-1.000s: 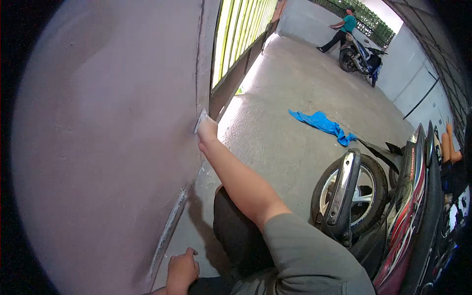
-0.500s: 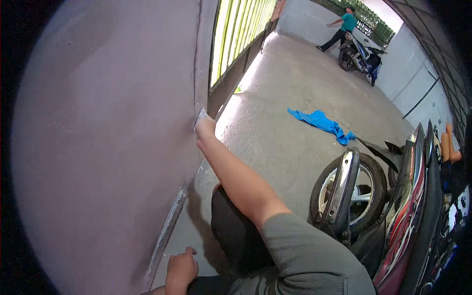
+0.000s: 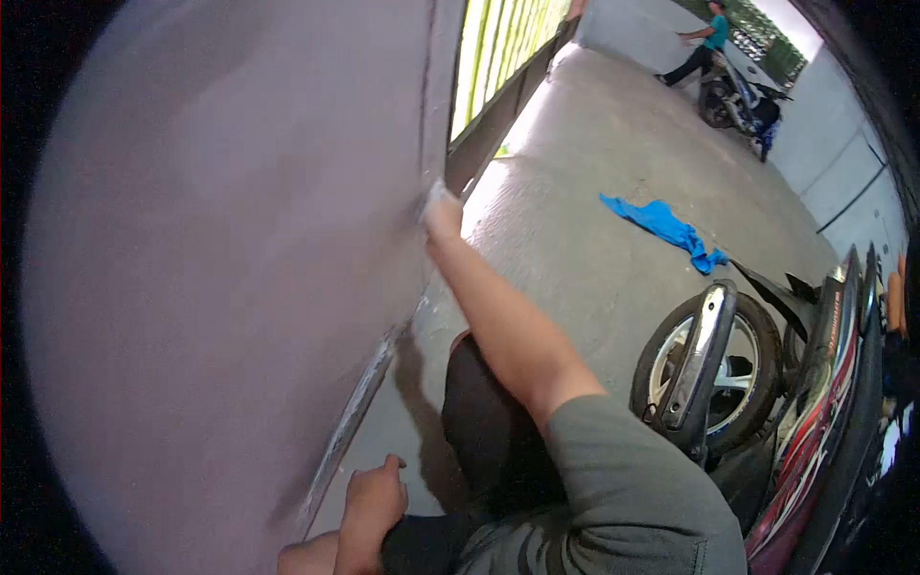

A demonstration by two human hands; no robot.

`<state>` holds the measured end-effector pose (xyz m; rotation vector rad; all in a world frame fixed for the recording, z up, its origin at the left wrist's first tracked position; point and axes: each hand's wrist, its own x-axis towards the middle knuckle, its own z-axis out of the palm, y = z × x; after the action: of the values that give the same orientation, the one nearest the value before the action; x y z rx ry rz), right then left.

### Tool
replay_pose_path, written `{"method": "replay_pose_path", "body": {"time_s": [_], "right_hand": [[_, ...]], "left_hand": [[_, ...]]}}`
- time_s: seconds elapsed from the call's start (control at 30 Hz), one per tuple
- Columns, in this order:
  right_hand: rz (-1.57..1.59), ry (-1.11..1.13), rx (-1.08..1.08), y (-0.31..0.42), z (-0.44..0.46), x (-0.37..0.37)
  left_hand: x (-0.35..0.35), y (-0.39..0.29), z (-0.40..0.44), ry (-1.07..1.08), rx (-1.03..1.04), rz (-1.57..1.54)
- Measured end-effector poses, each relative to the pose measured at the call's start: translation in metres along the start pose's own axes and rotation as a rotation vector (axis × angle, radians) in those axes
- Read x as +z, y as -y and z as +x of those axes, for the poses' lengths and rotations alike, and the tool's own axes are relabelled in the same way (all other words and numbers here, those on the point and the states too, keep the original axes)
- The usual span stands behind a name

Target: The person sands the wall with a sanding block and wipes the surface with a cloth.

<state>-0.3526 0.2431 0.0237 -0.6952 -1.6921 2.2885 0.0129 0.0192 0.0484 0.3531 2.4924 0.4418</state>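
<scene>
At the upper middle, we are stretching our right arm along the wall (image 3: 240,268), and our right grip (image 3: 443,218) is closing around a pale, flat piece (image 3: 436,193). This piece is lying against the wall's upright edge, just beside the barred gate (image 3: 506,57); blur is hiding its exact outline. Below, our left grip (image 3: 376,496) is hanging with its fingers curled, near our dark shorts (image 3: 491,431); the folded fingers are hiding the palm, so we are not able to tell whether it is open, closed or holding anything. A pale strip (image 3: 353,422) is running along the foot of the wall, to the left of our bent knee. On the grey floor (image 3: 565,240), a crumpled blue cloth (image 3: 666,225) is lying well apart from both grips. To our right, a motorbike (image 3: 800,431) is standing with its rear wheel (image 3: 767,359) facing us and a silver-and-black exhaust pipe (image 3: 701,364) partly covering the spokes. At the far end, a second motorbike (image 3: 736,103) is standing near a person in a teal shirt (image 3: 715,36), who is extending one arm towards the far wall (image 3: 637,34).
</scene>
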Motion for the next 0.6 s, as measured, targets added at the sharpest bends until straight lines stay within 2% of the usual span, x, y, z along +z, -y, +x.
{"method": "replay_pose_path", "body": {"time_s": [0.07, 0.13, 0.17, 0.27, 0.3, 0.37, 0.4, 0.43, 0.5, 0.6], "right_hand": [[0.087, 0.025, 0.037, -0.022, 0.019, 0.005], [0.104, 0.069, -0.134, -0.024, 0.001, 0.007], [0.091, 0.086, -0.119, -0.017, 0.0, 0.007], [-0.011, -0.078, -0.019, -0.002, 0.007, 0.005], [-0.011, -0.069, -0.02, 0.004, -0.004, 0.005], [0.153, 0.112, -0.004, 0.018, -0.042, 0.002], [0.231, 0.094, -0.078, 0.02, -0.044, 0.008], [0.224, 0.098, -0.07, 0.015, -0.032, 0.008], [-0.009, 0.058, -0.111, 0.017, -0.02, 0.001], [0.011, 0.095, -0.078, 0.023, -0.042, -0.001]], "left_hand": [[0.003, 0.001, -0.001, -0.004, -0.001, 0.005], [0.002, 0.003, 0.0, -0.008, 0.008, -0.006], [0.001, 0.003, 0.001, -0.006, 0.006, -0.019], [0.004, 0.002, -0.002, 0.011, 0.001, -0.014], [0.002, 0.002, 0.0, 0.009, 0.01, 0.006], [0.005, 0.005, -0.002, -0.025, 0.03, 0.002], [0.008, 0.007, -0.002, -0.055, 0.057, 0.001], [0.01, 0.007, -0.002, -0.051, 0.049, -0.007], [0.01, 0.008, -0.001, -0.029, 0.058, -0.004], [0.008, 0.006, 0.001, -0.001, 0.035, -0.003]]}}
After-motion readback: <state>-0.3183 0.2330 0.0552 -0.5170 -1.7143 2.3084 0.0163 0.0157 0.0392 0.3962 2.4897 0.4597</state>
